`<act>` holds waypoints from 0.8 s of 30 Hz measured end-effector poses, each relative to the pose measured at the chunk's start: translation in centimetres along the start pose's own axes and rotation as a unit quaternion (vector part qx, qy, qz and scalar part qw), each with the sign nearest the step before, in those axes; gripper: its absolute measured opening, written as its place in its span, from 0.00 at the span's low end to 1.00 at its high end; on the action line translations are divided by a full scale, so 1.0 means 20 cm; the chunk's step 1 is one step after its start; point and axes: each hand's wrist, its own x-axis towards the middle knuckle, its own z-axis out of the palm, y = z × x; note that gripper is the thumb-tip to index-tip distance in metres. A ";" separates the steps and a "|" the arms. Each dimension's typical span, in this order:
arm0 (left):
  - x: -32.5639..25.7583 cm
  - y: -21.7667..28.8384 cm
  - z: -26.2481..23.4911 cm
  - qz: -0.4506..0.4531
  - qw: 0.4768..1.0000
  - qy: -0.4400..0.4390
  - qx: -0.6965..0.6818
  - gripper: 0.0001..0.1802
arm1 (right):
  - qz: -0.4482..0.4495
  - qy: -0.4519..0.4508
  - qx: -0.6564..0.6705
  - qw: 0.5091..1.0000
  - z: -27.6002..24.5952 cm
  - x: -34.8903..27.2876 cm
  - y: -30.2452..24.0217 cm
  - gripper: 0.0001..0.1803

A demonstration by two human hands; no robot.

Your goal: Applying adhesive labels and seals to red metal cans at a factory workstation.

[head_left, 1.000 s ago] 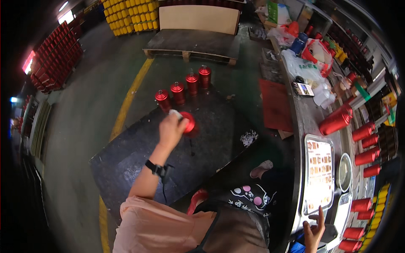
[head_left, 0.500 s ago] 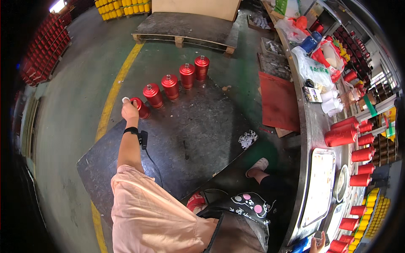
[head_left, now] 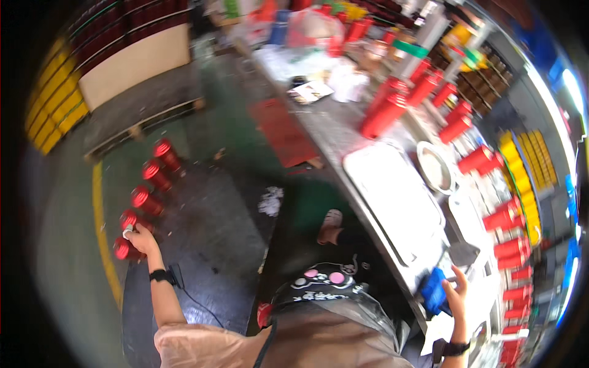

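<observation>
At the left, my left hand [head_left: 143, 240] is closed on a small white wad [head_left: 127, 231], whose exact kind is too blurred to make out. It reaches to a red metal canister [head_left: 132, 219] in a slanting row of several, and another red canister [head_left: 124, 249] stands just nearer than the hand. Over the workbench on the right is my right hand [head_left: 456, 293], its fingers bent and apart. Beside those fingertips lies a crumpled blue thing [head_left: 434, 291]. Nothing shows clearly in the right hand.
The canisters stand on a dark low platform [head_left: 202, 245]. A white-lined tray [head_left: 392, 196], a round pan [head_left: 437, 168] and more red canisters [head_left: 386, 110] crowd the workbench. Behind the row is a wooden pallet [head_left: 141, 116]. White scraps [head_left: 270, 200] lie at the platform's edge.
The view has swung to the right, bringing more of the workbench and my right hand into sight. My left hand has shifted from the nearest canister to the one behind it, still with the white wad.
</observation>
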 end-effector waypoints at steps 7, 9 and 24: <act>-1.13 1.46 0.13 0.154 0.846 -0.319 -0.399 0.13 | 0.020 0.022 -0.009 1.000 -0.09 -0.11 -0.21 0.28; -1.42 1.82 0.01 0.159 0.757 -0.429 -0.467 0.14 | 0.002 0.031 0.002 1.000 -0.13 -0.17 -0.17 0.27; -1.99 3.27 0.40 0.425 0.725 -0.396 -0.369 0.45 | 0.021 0.065 0.037 0.997 -0.15 -0.22 0.01 0.29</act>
